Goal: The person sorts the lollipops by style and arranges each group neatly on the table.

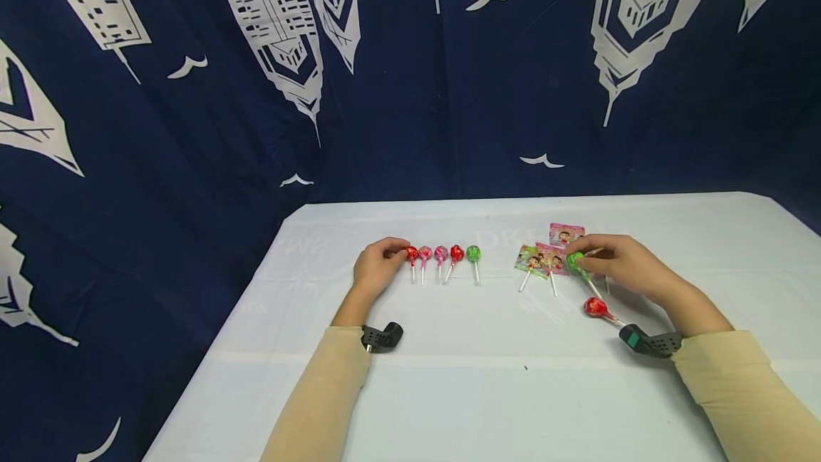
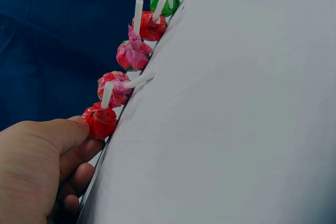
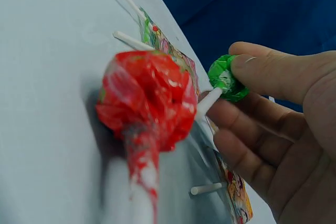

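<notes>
At the left end of a lollipop row, my left hand (image 1: pixel 378 269) pinches a red-wrapped lollipop (image 2: pixel 100 121) between thumb and fingers. Beside it stretch two pink lollipops (image 1: pixel 425 254), another red one (image 1: pixel 457 254) and a green one (image 1: pixel 473 254), sticks toward me. On the right, my right hand (image 1: pixel 618 262) holds a green-wrapped lollipop (image 3: pixel 228 78) by its head, thumb on top. Just nearer to me lies a loose red lollipop (image 1: pixel 596 307), large in the right wrist view. Flat lollipops in printed wrappers (image 1: pixel 550 258) lie left of this hand, partly covered by it.
A white cloth covers the table (image 1: pixel 449 391). Behind it hangs a dark blue curtain (image 1: pixel 410 105) with white building shapes. Each wrist wears a black camera mount (image 1: pixel 382 338). A tiny dark speck (image 1: pixel 526 368) lies on the cloth.
</notes>
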{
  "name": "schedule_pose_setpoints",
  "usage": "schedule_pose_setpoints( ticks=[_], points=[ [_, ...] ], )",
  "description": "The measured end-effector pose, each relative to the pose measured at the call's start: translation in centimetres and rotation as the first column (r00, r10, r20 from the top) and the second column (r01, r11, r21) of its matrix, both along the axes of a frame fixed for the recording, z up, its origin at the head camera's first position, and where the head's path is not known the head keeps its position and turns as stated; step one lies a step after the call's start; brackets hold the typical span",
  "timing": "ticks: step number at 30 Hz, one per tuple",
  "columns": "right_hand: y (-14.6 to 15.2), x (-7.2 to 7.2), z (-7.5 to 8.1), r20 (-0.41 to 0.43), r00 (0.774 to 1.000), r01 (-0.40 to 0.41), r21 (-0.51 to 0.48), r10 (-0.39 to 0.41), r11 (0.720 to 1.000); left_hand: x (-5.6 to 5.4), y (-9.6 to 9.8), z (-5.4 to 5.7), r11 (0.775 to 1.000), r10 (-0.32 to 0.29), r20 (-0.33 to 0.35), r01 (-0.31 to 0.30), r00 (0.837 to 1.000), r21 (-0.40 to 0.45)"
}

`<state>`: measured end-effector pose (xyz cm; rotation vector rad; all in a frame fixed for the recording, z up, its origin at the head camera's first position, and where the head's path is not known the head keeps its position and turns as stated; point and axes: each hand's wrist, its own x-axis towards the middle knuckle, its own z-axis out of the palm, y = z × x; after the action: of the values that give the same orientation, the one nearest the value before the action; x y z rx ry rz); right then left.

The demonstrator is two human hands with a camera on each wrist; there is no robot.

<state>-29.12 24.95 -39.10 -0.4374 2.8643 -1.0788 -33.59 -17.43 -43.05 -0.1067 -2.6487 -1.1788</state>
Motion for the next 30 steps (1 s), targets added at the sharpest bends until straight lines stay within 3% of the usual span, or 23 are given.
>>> schedule_pose_setpoints(
  ticks=[9,14,22,30],
  points=[
    [-0.6,0.2,0.4,0.032,0.999,0.045,-0.048,-0.043,0.998,0.1,0.1,0.0,1.000,0.002,-0.031,-0.002,1.000,-0.005],
    [-0.9,0.3,0.7,0.008,0.998,0.056,-0.088,-0.055,0.995,0.0,0.1,0.0,1.000,-0.002,-0.013,0.002,1.000,0.009],
    [-2.0,0.4,0.7,-0.066,0.998,0.016,-0.159,-0.026,0.987,-0.1,0.0,0.0,1.000,0.008,0.011,-0.008,1.000,0.003],
    [-3.5,0.6,0.8,-0.048,0.999,-0.027,-0.221,0.017,0.975,0.0,0.1,0.0,1.000,-0.001,0.001,0.001,1.000,0.002]
  ],
)
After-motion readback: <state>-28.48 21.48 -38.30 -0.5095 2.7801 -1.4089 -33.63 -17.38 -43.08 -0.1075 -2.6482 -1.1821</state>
